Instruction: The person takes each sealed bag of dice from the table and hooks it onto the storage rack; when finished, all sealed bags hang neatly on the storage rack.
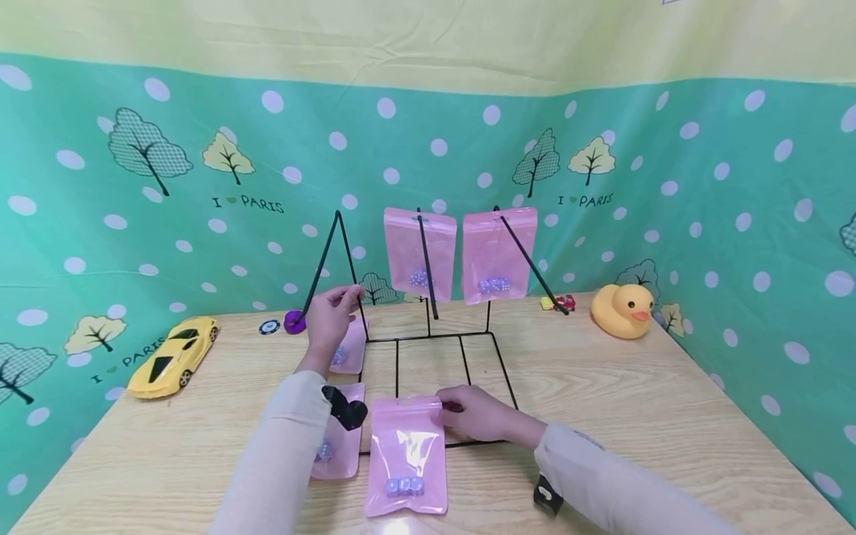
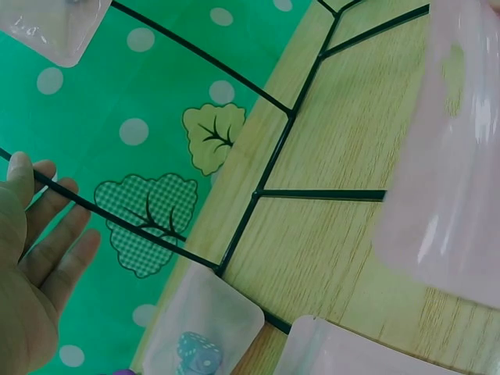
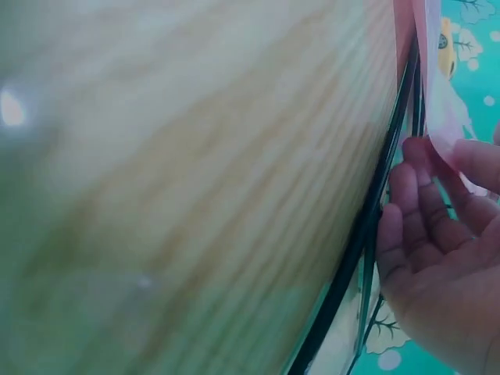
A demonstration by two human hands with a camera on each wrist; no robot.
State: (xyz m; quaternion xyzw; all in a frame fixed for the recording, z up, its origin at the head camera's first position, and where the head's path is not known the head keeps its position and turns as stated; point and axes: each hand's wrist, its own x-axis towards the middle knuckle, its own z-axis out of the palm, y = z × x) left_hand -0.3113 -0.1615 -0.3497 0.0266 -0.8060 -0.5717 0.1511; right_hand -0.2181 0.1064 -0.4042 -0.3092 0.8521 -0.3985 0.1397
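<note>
A black wire rack stands on the table with prongs reaching forward. My left hand pinches its left upright between thumb and fingers; the left wrist view shows this hand on the thin rod. My right hand pinches the upper right corner of a pink zip pouch with several lilac dice at its bottom. In the right wrist view, that hand has the pouch edge between thumb and forefinger. Two similar pouches hang on the rack, a middle one and a right one.
Two more pink pouches, a near one and a far one, lie under my left arm, partly hidden. A yellow toy car, a poker chip and a purple object are leftward. A rubber duck and small toys are rightward.
</note>
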